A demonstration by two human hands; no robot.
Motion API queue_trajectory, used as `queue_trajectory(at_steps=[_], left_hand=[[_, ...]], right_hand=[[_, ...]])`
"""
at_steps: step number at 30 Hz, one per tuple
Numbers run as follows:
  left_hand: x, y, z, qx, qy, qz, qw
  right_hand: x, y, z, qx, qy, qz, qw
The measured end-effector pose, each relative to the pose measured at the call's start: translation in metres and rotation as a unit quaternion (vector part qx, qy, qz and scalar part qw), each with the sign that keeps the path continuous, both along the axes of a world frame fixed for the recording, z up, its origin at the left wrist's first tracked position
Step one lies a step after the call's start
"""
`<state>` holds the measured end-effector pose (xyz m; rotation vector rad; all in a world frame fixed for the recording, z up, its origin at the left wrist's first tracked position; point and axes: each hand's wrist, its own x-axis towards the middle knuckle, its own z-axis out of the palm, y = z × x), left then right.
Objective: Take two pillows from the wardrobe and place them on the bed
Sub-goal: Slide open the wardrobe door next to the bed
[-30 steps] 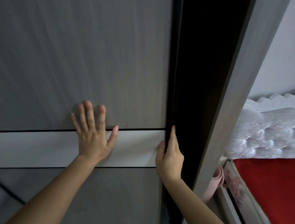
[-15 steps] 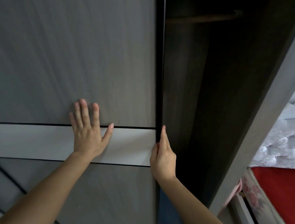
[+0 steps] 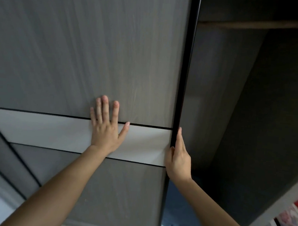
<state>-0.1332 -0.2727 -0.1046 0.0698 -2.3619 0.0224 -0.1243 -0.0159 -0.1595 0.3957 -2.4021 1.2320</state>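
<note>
Head view looks at the wardrobe [image 3: 234, 101], which fills almost the whole picture. Its door [image 3: 78, 45] is a sliding panel of grey wood grain, crossed by a pale band [image 3: 45, 129] with thin black lines above and below. A black edge [image 3: 183, 80] runs down the right side of the door.

Left hand [image 3: 105, 132] lies flat on the door, palm down over the pale band, fingers [image 3: 105, 107] stretched and a little apart, thumb out to the right. It grips nothing.

Right hand [image 3: 178, 159] is at the black edge of the door, at the height of the pale band. Its fingers [image 3: 179, 138] are straight and together along the edge, and the thumb is on the front of the door, so the hand pinches the edge lightly.

Right of the door the wardrobe is open and dark inside. A rail [image 3: 258, 26] crosses near the top. At the bottom of the opening something blue and white [image 3: 173, 221] shows, too blurred to say if it is a pillow.

At the lower right corner a small part of the bed [image 3: 297, 213] shows, red and with a flower pattern, just beside the wardrobe side wall.
</note>
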Motion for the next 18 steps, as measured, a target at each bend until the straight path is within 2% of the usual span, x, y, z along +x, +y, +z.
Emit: queue_trajectory(at_steps=[5, 11, 18], left_hand=[[0.025, -0.036, 0.011, 0.081, -0.032, 0.006, 0.996], [0.041, -0.06, 0.019, 0.275, -0.068, -0.003, 0.959], [0.05, -0.081, 0.01, 0.316, -0.161, -0.011, 0.935]], right_hand=[[0.003, -0.038, 0.006, 0.033, -0.006, 0.089, 0.995], [-0.003, -0.079, 0.018, 0.04, -0.063, 0.199, 0.977], [-0.013, -0.13, 0.019, 0.032, -0.184, 0.293, 0.938]])
